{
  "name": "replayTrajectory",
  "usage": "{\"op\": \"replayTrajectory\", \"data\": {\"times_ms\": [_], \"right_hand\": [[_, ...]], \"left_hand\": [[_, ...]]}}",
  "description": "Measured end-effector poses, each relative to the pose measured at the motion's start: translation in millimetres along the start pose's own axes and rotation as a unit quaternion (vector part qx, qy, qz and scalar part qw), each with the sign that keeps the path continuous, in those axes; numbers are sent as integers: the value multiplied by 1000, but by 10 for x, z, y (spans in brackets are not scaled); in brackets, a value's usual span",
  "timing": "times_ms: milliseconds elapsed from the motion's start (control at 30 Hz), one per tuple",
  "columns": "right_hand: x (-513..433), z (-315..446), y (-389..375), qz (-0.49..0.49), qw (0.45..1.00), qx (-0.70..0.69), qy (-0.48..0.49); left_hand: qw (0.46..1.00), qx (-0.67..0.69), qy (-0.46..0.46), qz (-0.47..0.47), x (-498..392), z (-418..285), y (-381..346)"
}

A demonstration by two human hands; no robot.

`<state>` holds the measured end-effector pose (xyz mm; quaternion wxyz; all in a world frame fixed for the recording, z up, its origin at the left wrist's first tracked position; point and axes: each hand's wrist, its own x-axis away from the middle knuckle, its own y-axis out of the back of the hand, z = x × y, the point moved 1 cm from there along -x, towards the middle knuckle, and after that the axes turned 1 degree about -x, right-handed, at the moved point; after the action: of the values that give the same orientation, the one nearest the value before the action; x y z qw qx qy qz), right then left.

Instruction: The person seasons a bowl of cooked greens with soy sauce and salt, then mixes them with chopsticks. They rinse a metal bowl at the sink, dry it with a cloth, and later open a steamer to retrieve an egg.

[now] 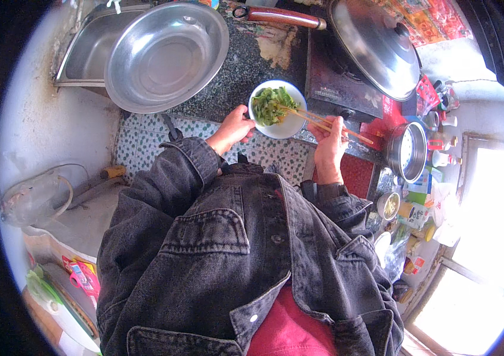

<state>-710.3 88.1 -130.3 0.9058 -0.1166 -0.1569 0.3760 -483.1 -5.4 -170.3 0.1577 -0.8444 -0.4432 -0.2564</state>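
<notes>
A white bowl with a dark rim stands near the front edge of the speckled stone counter. Green leafy vegetables fill its left and middle part. My left hand grips the bowl's left rim with thumb and fingers. Held in my right hand, a pair of wooden chopsticks slants leftward over the right rim, with the tips among the greens. The fingers behind the bowl's rim are partly hidden.
A large steel basin overlaps the sink at upper left. On the stove sits a lidded pan, its wooden handle pointing left. A steel pot, a small bowl and bottles crowd the right side.
</notes>
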Motion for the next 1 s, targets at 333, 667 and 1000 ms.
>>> {"op": "replayTrajectory", "data": {"times_ms": [333,667,1000], "right_hand": [[150,51,-430,112,968,220,46],[120,-79,-453,138,965,222,24],[137,248,-206,108,971,212,28]], "left_hand": [[1000,3,2,2,-12,-15,1],[1000,12,10,6,-29,3,-7],[1000,0,4,11,-3,-6,13]]}}
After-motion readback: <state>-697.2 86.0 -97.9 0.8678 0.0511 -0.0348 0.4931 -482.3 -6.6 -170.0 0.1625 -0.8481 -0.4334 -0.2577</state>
